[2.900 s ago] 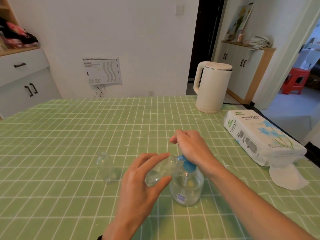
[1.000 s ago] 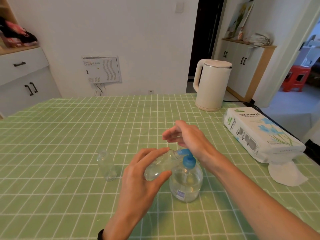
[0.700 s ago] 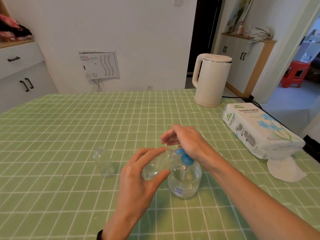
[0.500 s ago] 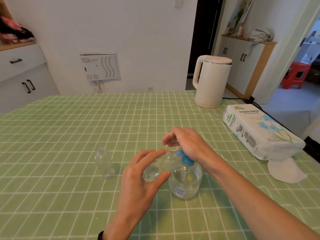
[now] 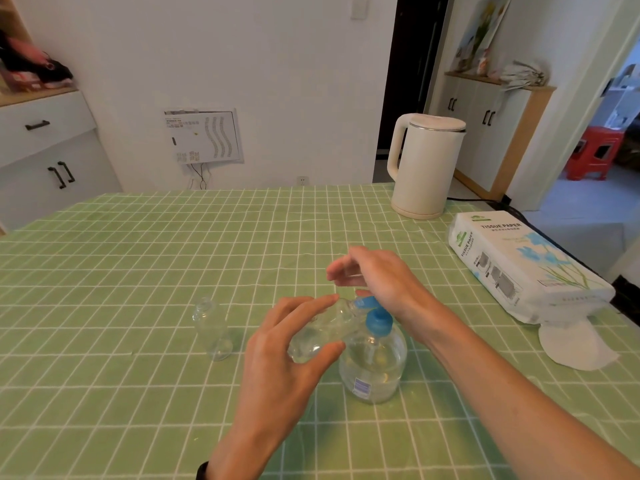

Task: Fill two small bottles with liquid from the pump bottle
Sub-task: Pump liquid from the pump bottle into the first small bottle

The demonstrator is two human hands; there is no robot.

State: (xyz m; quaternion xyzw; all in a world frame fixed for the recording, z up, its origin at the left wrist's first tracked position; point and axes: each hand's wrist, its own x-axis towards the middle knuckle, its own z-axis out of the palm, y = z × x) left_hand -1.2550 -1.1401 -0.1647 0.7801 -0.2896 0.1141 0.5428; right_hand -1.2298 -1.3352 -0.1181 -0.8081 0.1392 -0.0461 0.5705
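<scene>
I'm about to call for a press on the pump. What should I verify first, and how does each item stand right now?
1. Left hand grips the small bottle, which is tilted toward the pump: ok.
2. Bottle mouth meets the blue nozzle: they look lined up, but whether the spout sits inside the mouth: cannot tell.
3. Right hand is over the nozzle with fingers relaxed, placed to press: ok.
4. Pump bottle stands upright on the table with liquid inside: ok.
5. Second small bottle stands upright, apart from both hands: ok.
6. Fill level in the held bottle: cannot tell.
</scene>
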